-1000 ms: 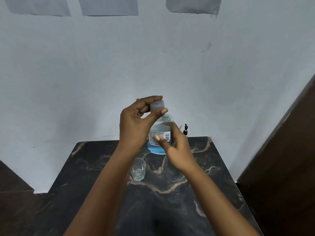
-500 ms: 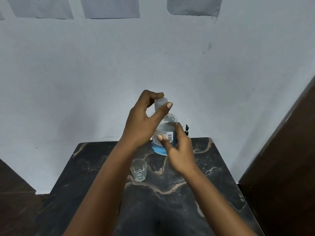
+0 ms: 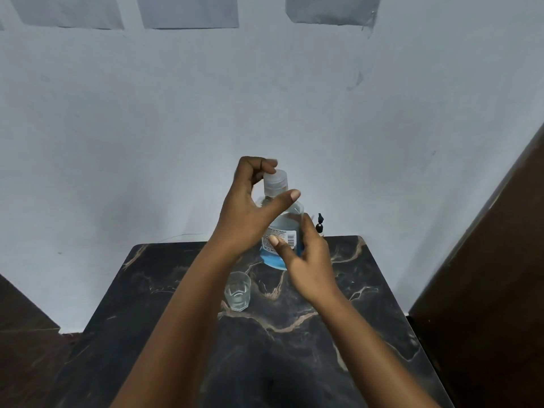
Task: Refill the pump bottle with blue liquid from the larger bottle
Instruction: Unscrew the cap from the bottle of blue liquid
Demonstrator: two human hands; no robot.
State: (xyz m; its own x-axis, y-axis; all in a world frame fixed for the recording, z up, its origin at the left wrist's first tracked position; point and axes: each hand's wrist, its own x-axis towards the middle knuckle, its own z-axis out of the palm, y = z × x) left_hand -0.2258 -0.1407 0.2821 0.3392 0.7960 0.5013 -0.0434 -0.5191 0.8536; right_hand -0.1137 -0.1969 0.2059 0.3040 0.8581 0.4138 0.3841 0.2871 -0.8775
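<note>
The larger bottle (image 3: 284, 228) is clear, with a white label and blue liquid low in it, and stands at the far middle of the dark marble table (image 3: 294, 348). My right hand (image 3: 306, 260) grips its body, thumb on the label and fingers round the right side. My left hand (image 3: 250, 207) curls round the clear cap (image 3: 275, 182), fingertips at the cap's top and thumb stretched across the neck below it. A small black pump head (image 3: 319, 223) pokes up just behind my right hand; whatever it sits on is hidden.
A small empty drinking glass (image 3: 237, 293) stands on the table under my left wrist. A pale wall lies right behind the table. A dark wooden panel (image 3: 485, 275) rises along the right side, and dark floor lies on the left.
My left hand has shifted its hold on the cap: the fingers curled over the top and the thumb slid down to the neck. The bottle and my right hand stayed put.
</note>
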